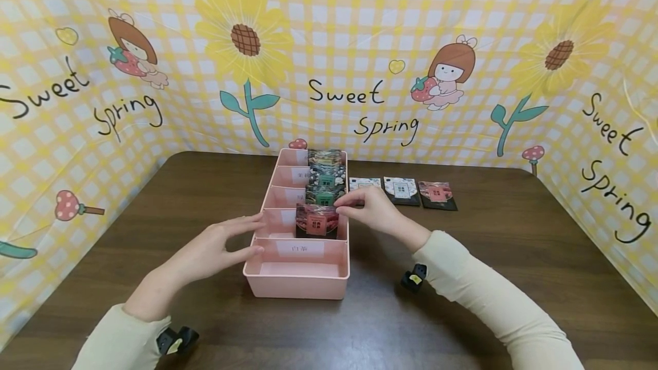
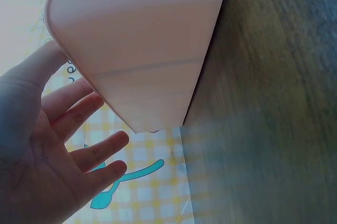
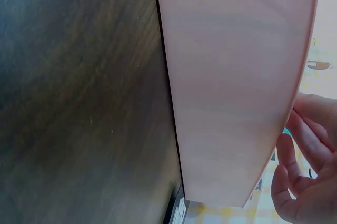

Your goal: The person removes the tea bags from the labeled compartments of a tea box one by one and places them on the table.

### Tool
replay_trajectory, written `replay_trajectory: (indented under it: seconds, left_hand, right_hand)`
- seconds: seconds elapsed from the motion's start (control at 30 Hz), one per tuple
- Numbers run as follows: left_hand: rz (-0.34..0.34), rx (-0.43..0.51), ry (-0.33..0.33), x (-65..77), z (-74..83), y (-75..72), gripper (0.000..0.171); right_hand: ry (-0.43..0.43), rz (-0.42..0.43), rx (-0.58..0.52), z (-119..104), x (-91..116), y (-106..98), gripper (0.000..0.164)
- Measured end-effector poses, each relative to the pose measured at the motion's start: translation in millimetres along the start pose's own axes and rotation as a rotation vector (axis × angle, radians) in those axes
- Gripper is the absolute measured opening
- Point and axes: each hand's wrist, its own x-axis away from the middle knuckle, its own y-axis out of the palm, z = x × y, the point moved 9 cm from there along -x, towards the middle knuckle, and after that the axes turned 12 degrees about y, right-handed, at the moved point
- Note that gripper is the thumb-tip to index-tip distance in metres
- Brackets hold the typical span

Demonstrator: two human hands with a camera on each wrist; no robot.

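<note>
A long pink divided box (image 1: 297, 287) stands on the table, its compartments running away from me. A red-and-black tea sachet (image 1: 315, 222) stands in the second compartment from the front, at its right side. My right hand (image 1: 377, 210) reaches over the right rim and pinches that sachet's upper right corner between thumb and finger. In the right wrist view the box wall hides the sachet and the fingertips of the right hand (image 3: 310, 166). My left hand (image 1: 208, 250) is spread at the box's left side, fingertips at the rim. Its lower fingers extend free in the left wrist view.
Green tea sachets (image 1: 325, 184) and a darker sachet (image 1: 326, 157) stand in the farther compartments. White paper labels (image 1: 300, 248) mark the dividers. Right of the box lie two white sachets (image 1: 401, 189) and a red-and-black one (image 1: 437, 194). A patterned cloth (image 1: 339, 44) surrounds the table (image 1: 205, 187).
</note>
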Motion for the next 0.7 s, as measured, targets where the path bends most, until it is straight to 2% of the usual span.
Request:
replay_trajectory:
  seconds: [0.33,0.7]
  left_hand:
    - [-0.001,0.003,0.0,-0.3,-0.6,0.7,0.048]
    - [-0.001,-0.001,-0.002,-0.7,-0.8,0.5,0.048]
  right_hand:
    - [0.018,0.041,-0.008,-0.6,0.8,-1.7,0.01]
    - [-0.01,0.066,0.01,-7.2,3.0,-3.6,0.007]
